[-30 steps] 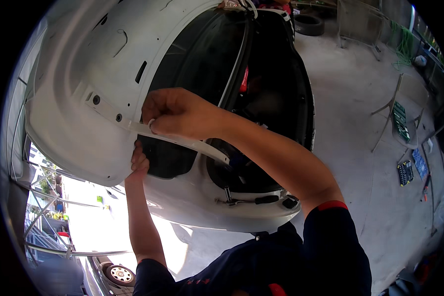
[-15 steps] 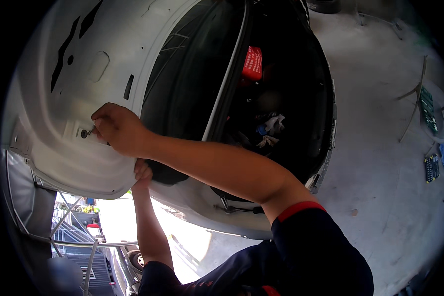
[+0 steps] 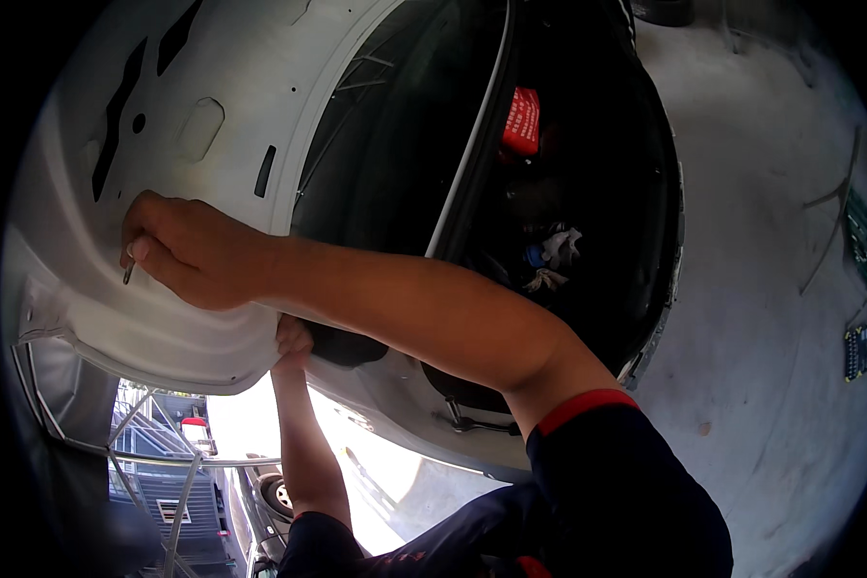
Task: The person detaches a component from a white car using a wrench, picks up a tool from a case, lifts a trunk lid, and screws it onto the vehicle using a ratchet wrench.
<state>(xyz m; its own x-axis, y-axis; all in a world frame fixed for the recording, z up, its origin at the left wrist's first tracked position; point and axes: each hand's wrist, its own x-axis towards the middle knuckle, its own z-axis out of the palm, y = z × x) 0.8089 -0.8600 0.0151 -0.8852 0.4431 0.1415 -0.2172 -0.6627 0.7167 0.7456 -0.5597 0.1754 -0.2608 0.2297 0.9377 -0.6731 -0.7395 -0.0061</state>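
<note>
My right hand [image 3: 188, 252] is closed on a small slim metal piece [image 3: 127, 272] against the inner panel of the raised white trunk lid [image 3: 207, 164], with my forearm crossing the dark rear window [image 3: 385, 135]. Lower down, beneath my right wrist, my left hand [image 3: 294, 337] has its fingers curled round the lid's edge, partly hidden by it. A ratchet wrench [image 3: 472, 424] lies on the sill of the open trunk [image 3: 597, 250], which holds a red package [image 3: 520, 120] and some loose crumpled items [image 3: 559, 250].
On the concrete floor [image 3: 742, 414] at the right are a chair [image 3: 819, 204] bearing a green tool case [image 3: 857, 236], a socket set [image 3: 857, 352] and a tyre [image 3: 660, 13] farther back. Metal framing [image 3: 140, 459] and another car [image 3: 277, 493] are beyond the lid.
My right hand has moved leftward along the lid, away from the window, with the small piece in it. My left hand stays at the edge. The view has shifted.
</note>
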